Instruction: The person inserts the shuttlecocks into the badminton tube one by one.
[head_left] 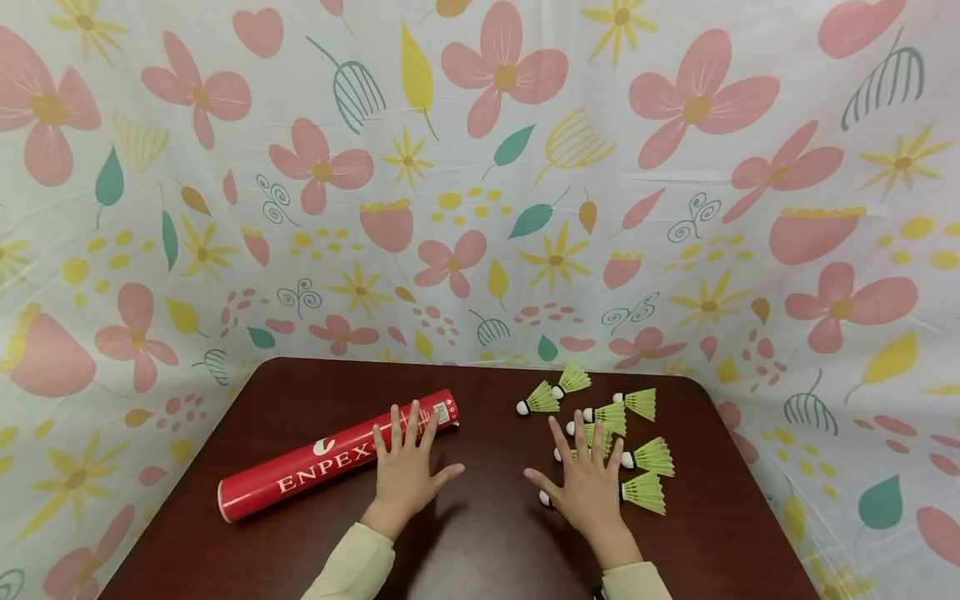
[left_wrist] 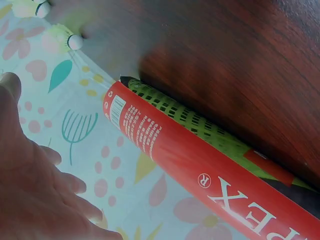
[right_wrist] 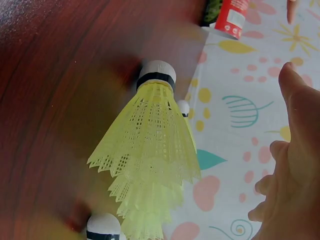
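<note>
My left hand [head_left: 405,479] is spread with straight fingers near the right end of a red tube [head_left: 292,483] lettered ENPEX. Its fingers overlap the tube in the head view. In the left wrist view the tube [left_wrist: 175,150] shows a green and black patterned side against the dark table. My right hand [head_left: 588,492], fingers also spread, is among several yellow-green shuttlecocks [head_left: 651,457] with white heads and black bands, partly hiding some of them. Seen from the right wrist, a shuttlecock [right_wrist: 150,125] overlaps others behind it, with the hand [right_wrist: 300,150] apart at the right. Both hands hold nothing.
The dark reddish-brown table [head_left: 480,550] has rounded far corners. Behind it and at both sides hangs a white cloth [head_left: 450,325] printed with flowers and leaves. Two shuttlecocks lie toward the far edge, one of them a shuttlecock [head_left: 573,379] close to that edge.
</note>
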